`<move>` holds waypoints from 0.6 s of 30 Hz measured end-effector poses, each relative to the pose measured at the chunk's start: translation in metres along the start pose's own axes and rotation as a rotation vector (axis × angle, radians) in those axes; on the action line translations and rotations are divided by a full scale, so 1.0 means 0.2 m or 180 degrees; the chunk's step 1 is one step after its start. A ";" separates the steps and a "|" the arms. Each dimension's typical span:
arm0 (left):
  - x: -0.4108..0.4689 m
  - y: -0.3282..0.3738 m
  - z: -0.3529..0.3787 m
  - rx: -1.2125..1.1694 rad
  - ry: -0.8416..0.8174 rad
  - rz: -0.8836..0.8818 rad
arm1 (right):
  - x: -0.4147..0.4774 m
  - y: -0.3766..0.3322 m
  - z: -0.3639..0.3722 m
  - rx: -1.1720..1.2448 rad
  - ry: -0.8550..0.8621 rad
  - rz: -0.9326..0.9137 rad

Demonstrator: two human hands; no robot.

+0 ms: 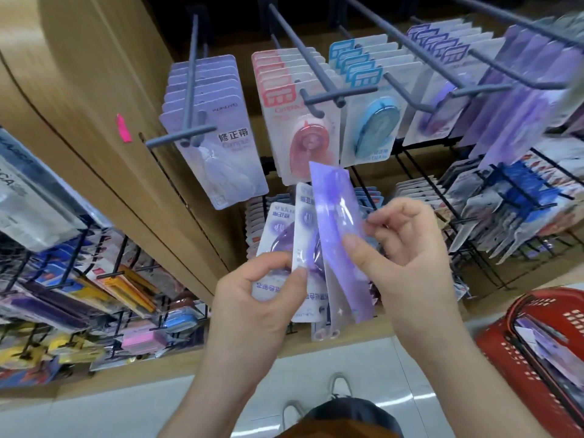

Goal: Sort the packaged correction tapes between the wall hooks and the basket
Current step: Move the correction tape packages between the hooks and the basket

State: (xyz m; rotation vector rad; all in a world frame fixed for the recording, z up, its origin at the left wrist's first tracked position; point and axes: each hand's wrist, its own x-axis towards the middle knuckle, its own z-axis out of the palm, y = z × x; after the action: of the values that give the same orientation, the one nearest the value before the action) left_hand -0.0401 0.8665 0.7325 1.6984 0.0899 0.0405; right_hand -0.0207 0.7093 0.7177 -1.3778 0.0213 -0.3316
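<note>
While inverted, purple tapes [333, 229] above left hand [259, 301], right hand [404, 257] grips.

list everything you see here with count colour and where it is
wall hooks: several, grey, across the top
lilac packs: one row, leftmost hook
pink packs: one row, next hook
blue packs: one row, right of pink
hanging purple packs: several rows, top right
basket: one, red, lower right
tag: one, pink, wooden panel at left
wire racks: several, black, lower left and right
white packs: at least two, white and purple, centre
purple pack: one, centre
left hand: grips the white packs
right hand: pinches the purple pack
</note>
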 end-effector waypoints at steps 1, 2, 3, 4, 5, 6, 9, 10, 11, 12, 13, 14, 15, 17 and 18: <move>-0.01 0.00 0.00 0.0068 0.0003 0.0045 | 0.01 0.00 -0.02 0.0006 -0.0049 0.0278; -0.01 -0.01 -0.01 0.0110 0.0008 0.0082 | 0.01 -0.01 -0.05 0.0067 -0.0121 0.0569; -0.02 -0.01 -0.01 0.0137 0.0013 0.0111 | 0.02 -0.01 -0.08 0.0213 -0.0248 0.0812; -0.02 -0.01 -0.01 0.0153 0.0002 0.0126 | 0.02 -0.02 -0.10 0.0447 -0.0418 0.1023; -0.03 -0.01 -0.01 0.0182 -0.0036 0.0134 | 0.02 -0.03 -0.11 0.0678 -0.0617 0.1167; -0.03 -0.01 0.00 0.0230 -0.0091 0.0145 | 0.02 -0.03 -0.12 0.0801 -0.0757 0.1244; -0.04 0.00 0.05 0.0384 -0.0351 0.0240 | 0.01 -0.02 -0.11 0.0550 -0.0590 0.1123; -0.03 0.01 0.06 0.0383 -0.0506 0.0259 | 0.02 -0.02 -0.12 0.0522 -0.0467 0.1064; -0.03 0.01 0.07 0.0332 -0.0689 0.0254 | 0.02 -0.01 -0.13 0.0536 -0.0390 0.1008; -0.03 0.02 0.07 0.0248 -0.0887 0.0211 | 0.02 -0.01 -0.14 0.0520 -0.0320 0.0903; -0.03 0.02 0.07 0.0226 -0.1036 0.0191 | 0.03 -0.01 -0.16 0.0473 -0.0209 0.0752; -0.03 0.02 0.06 0.0270 -0.1094 0.0202 | 0.04 0.01 -0.19 0.0367 -0.0016 0.0584; -0.03 0.01 0.06 0.0395 -0.1075 0.0233 | 0.05 0.01 -0.23 0.0245 0.0186 0.0419; -0.04 0.01 0.04 0.0664 -0.1003 0.0313 | 0.07 0.01 -0.30 -0.0302 0.0451 0.0086; -0.04 0.01 0.04 0.0736 -0.0983 0.0319 | 0.07 0.01 -0.33 -0.0709 0.0457 -0.0081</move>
State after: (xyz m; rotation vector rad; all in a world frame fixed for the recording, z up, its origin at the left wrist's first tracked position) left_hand -0.0467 0.8583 0.7332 1.9192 -0.2293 -0.1629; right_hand -0.0200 0.6421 0.7058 -1.5730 0.1636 -0.4597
